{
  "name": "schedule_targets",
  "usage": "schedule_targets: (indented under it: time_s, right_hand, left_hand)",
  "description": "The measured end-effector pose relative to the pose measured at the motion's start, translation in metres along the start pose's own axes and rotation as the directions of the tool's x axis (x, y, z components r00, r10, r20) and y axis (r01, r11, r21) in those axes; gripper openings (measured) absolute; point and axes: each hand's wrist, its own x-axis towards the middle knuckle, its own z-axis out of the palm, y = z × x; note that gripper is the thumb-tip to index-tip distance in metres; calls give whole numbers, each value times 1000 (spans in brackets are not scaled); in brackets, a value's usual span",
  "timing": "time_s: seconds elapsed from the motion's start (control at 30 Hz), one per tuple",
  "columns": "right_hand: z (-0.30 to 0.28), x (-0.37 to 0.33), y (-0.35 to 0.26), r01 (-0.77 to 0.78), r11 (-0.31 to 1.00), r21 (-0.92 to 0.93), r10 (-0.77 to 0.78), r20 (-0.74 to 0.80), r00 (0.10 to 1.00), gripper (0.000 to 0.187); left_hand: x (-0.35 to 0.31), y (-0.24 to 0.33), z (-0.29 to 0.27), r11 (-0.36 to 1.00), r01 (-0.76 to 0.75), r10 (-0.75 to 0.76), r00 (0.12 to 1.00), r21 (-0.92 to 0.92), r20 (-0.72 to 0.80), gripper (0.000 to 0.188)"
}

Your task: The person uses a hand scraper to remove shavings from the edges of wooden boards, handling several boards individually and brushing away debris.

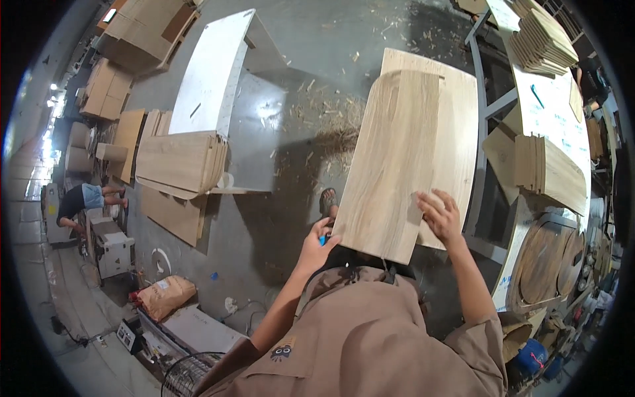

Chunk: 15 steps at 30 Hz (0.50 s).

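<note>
In front of me a long wood-grain board [397, 152] with rounded far corners lies over another pale wooden board [456, 132], which shows along its right side and far end. My left hand [316, 248] is at the near left corner of the upper board, its thumb by the edge. Its fingers are closed around a small blue object [323, 239], mostly hidden, whose kind I cannot make out. Over the right edge of the upper board is my right hand [442, 217], fingers spread, the fingertips at the wood surface.
A white-topped table [552, 112] on the right bears stacked boards [549, 165] and a blue tool [537, 96]. Left stand a white panel structure [211, 73] and more wooden boards [178, 162]. Shavings [340, 129] litter the floor. Another person [83, 202] bends at a machine far left.
</note>
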Motion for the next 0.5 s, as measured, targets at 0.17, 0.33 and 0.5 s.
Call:
schedule_targets:
  time_s: [0.17,0.33,0.5]
  right_hand:
    - [-17,14,2,-341,938,65,315,252,915,46]
    - [25,60,-22,-618,764,184,614,88,785,53]
    - [95,114,-40,-821,564,86,821,43,569,81]
  left_hand:
    - [-18,25,-13,867,132,-48,982,480,-183,44]
    - [-51,-5,-18,845,3,51,995,535,-86,37]
    - [-54,5,6,693,-95,18,993,715,114,57]
